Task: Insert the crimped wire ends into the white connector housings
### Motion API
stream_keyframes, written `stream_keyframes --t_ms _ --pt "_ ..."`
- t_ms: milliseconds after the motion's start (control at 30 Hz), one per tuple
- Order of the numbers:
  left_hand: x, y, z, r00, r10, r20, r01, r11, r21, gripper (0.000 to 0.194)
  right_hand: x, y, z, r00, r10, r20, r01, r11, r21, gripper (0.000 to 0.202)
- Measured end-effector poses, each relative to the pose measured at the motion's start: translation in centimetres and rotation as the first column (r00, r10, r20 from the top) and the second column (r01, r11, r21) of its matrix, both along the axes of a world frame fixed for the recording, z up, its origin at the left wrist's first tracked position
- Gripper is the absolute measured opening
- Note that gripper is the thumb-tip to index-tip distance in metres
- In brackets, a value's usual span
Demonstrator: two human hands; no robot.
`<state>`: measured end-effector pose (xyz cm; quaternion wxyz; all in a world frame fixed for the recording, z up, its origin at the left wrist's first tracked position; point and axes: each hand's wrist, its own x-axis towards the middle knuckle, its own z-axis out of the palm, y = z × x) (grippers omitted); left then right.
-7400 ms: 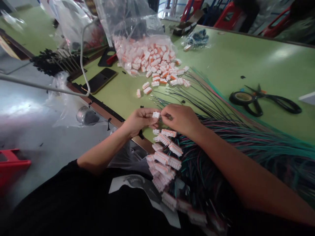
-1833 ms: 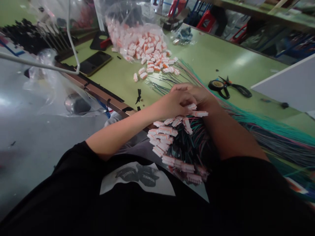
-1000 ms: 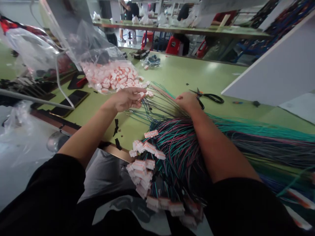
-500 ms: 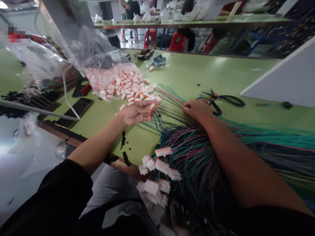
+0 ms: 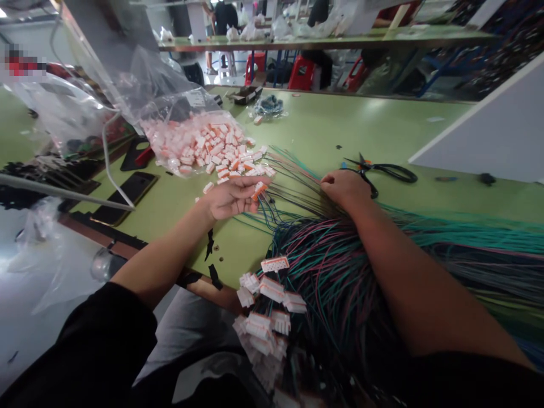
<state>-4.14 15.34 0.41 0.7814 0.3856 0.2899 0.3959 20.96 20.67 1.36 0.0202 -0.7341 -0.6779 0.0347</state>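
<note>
Clustering at the bottom centre of the frame, wired connectors (image 5: 272,289), white with orange strips, overlap beside a dense wire bundle (image 5: 331,260) of green, pink and dark strands that runs off the right edge. Grey trousers (image 5: 191,323) show under the table edge, just left of those connectors. Scraps of black tape (image 5: 215,276) lie near that edge.

Above them, around the centre of the frame, the left hand (image 5: 232,198) is turned partly palm up, thumb and fingers clamped on a single connector (image 5: 258,191), with blue and dark wires trailing from it. The right hand (image 5: 346,190), right of centre, is curled over the loose wires (image 5: 297,195) with thumb and forefinger drawn together; whether a wire is pinched between them, I cannot tell.

Black-handled scissors (image 5: 395,171) lie open just beyond the right hand. At centre left, a phone (image 5: 125,198) rests on the green table (image 5: 361,124), partly crossed by a pale bent rod (image 5: 108,153). Past the left hand, loose connectors (image 5: 219,147) spill from a clear plastic bag (image 5: 157,113). Farther off, a small bag (image 5: 271,106) sits near an open dark box (image 5: 246,95). Red stools (image 5: 301,72) stand by another table (image 5: 340,39) at the top.
</note>
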Motion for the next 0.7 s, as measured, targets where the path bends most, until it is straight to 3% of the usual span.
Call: stream_keyframes --t_ms 100,167,700 --pt "-0.22 0.17 -0.31 0.999 -0.037 0.033 0.036 0.999 0.018 0.024 0.35 -0.04 0.42 0.992 -0.126 0.006 0.126 0.992 -0.003 0.031" --pt "-0.33 0.27 -0.52 0.997 -0.059 0.050 0.058 0.998 0.025 0.025 0.56 -0.08 0.52 0.990 -0.139 0.026 0.139 0.990 0.000 0.031" --pt "-0.56 0.30 -0.84 0.997 -0.072 0.010 0.072 0.996 0.055 0.024 0.31 -0.71 0.17 0.992 0.046 0.122 -0.048 0.999 0.017 0.029"
